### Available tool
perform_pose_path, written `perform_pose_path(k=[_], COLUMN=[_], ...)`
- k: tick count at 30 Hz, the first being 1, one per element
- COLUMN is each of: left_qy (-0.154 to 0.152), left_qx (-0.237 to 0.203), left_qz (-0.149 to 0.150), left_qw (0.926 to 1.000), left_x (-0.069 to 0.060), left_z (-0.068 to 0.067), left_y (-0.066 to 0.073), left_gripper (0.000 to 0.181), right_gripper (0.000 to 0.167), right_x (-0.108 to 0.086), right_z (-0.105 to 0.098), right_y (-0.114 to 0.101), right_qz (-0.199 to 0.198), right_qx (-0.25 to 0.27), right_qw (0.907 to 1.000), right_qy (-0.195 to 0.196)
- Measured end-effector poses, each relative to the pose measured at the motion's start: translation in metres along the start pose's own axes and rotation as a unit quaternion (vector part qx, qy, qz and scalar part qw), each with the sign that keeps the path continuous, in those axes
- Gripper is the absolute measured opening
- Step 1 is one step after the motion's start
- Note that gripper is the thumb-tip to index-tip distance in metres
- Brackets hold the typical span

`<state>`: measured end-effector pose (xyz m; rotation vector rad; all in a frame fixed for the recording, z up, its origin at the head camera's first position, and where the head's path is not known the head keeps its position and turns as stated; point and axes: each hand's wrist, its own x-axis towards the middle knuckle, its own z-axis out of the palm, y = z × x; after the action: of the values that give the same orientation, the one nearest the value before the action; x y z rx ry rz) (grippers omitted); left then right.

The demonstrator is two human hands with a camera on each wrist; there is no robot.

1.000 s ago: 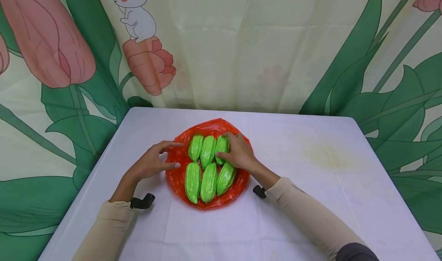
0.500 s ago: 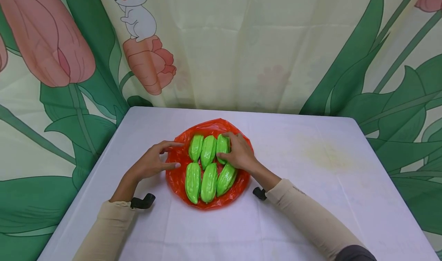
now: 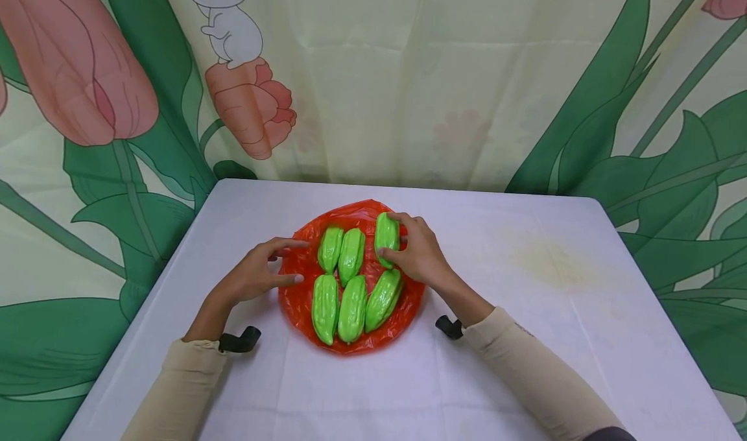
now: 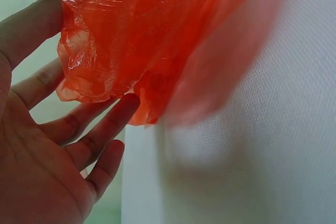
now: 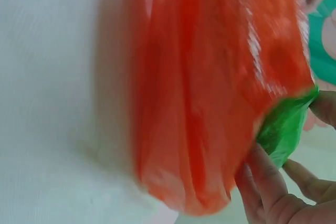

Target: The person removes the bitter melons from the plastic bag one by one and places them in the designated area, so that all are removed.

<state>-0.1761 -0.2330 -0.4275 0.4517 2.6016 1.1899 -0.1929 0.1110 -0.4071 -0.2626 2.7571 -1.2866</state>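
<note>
Several glossy green ridged fruits (image 3: pixel 353 310) lie in two rows on a round dish covered in red plastic (image 3: pixel 364 347). My right hand (image 3: pixel 421 251) pinches one green ridged fruit (image 3: pixel 386 235) between thumb and fingers at the dish's upper right. In the right wrist view, part of that green fruit (image 5: pixel 283 129) shows between the fingers above the rim. At the dish's left side, my left hand (image 3: pixel 252 274) has its fingers and thumb spread apart over the rim. Its fingers (image 4: pixel 113 116) touch the red plastic in the left wrist view.
A white-covered table (image 3: pixel 525 337) holds the dish near its middle. Behind it hangs a curtain (image 3: pixel 379 91) printed with tulips, leaves and a small white animal. A black wrist device (image 3: pixel 240 340) sits by the left cuff.
My right hand has moved up and to the right with the upper right fruit, leaving a gap beside its row. My left hand stays in place.
</note>
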Motion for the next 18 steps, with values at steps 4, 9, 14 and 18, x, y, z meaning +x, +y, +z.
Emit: perform_pose_path(k=[4, 9, 14, 18], left_qy=[-0.001, -0.006, -0.007, -0.007], left_qx=[-0.001, -0.001, -0.005, -0.003], left_qz=[0.0, 0.005, 0.005, 0.009], left_qw=[1.0, 1.0, 0.9999, 0.9999], left_x=[0.0, -0.001, -0.001, -0.001], left_z=[-0.001, -0.001, -0.002, -0.002], left_y=[0.0, 0.001, 0.0, 0.0], left_gripper=[0.067, 0.067, 0.066, 0.065], right_gripper=[0.076, 0.078, 0.078, 0.078], right_x=[-0.002, -0.004, -0.005, -0.006], right_z=[-0.013, -0.029, -0.044, -0.052], right_y=[0.003, 0.009, 0.019, 0.03], right_qz=[0.007, 0.031, 0.048, 0.054], right_qx=[0.004, 0.006, -0.008, -0.015], right_qw=[0.9999, 0.9993, 0.9982, 0.9977], right_qy=[0.01, 0.022, 0.034, 0.037])
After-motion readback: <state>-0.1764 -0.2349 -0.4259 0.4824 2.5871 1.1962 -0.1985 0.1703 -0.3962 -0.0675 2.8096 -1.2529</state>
